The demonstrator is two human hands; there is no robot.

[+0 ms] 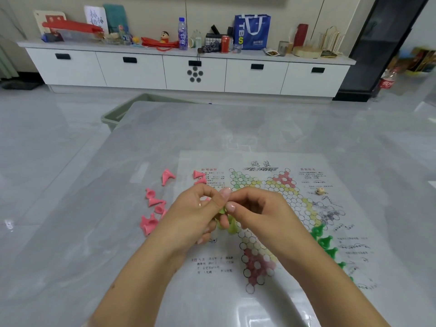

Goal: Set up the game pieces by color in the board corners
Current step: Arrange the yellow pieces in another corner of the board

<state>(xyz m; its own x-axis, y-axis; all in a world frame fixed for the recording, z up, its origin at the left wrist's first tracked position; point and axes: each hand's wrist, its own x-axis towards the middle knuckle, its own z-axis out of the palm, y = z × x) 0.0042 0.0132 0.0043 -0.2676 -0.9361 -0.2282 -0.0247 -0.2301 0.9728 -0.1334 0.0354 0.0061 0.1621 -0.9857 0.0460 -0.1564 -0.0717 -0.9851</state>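
Note:
A paper game board (pixel 259 267) printed with a star of circles lies on the grey table. Several pink cone pieces (pixel 154 204) are scattered left of it, and two more pink pieces (pixel 199 175) lie on its top left part. Dark green pieces (pixel 324 241) sit along the star's right side. Above the board's middle, my left hand (pixel 195 215) and my right hand (pixel 257 208) meet fingertip to fingertip. Both pinch light yellow-green pieces (pixel 227 224), which bunch under my fingers and are partly hidden.
A small die (pixel 320 191) rests on the board's right part. A pale bin (pixel 118 114) stands beyond the table's far left corner. A white cabinet (pixel 188 69) cluttered with bottles, a can and a blue bag lines the back wall.

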